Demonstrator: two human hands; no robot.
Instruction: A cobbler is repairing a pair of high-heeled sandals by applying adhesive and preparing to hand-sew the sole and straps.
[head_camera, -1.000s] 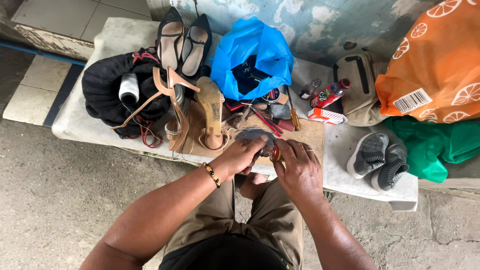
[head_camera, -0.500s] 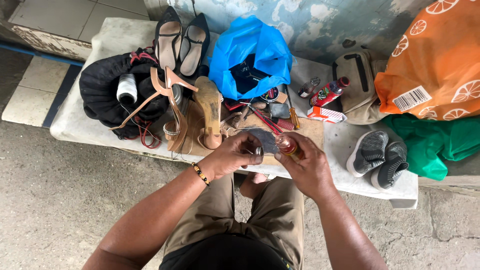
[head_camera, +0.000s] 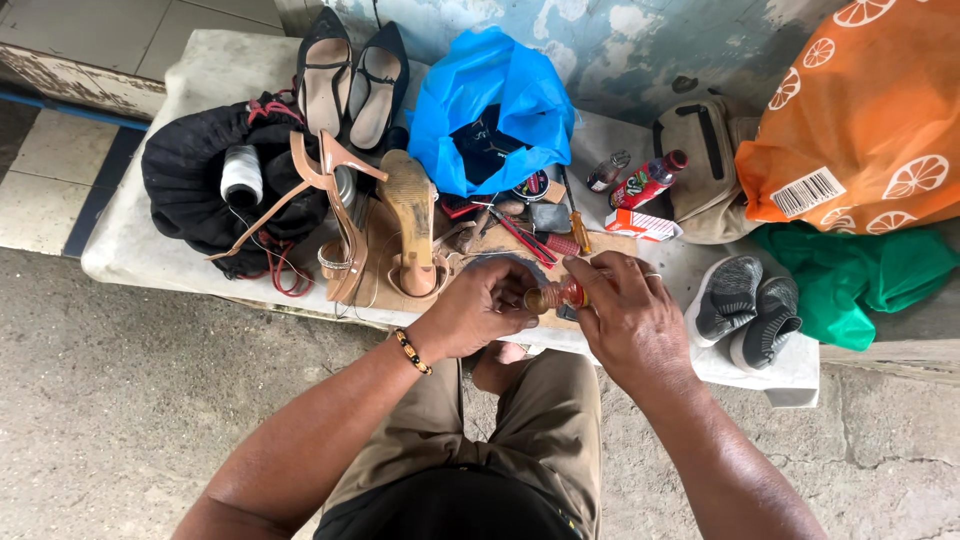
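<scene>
A seated person's left hand (head_camera: 478, 308) and right hand (head_camera: 625, 315) meet over a stone bench (head_camera: 150, 240), fingers of both pinching a small brownish bottle (head_camera: 560, 296) between them, just in front of a tan high-heeled sandal (head_camera: 410, 225) and scattered tools.

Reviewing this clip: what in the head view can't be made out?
- Small bottle: mostly wrapped by the left hand and right hand; whether it is capped is unclear.
- Blue bag: its dark contents sit in shadow.
- Orange bag: cut off by the top and right edges.
</scene>
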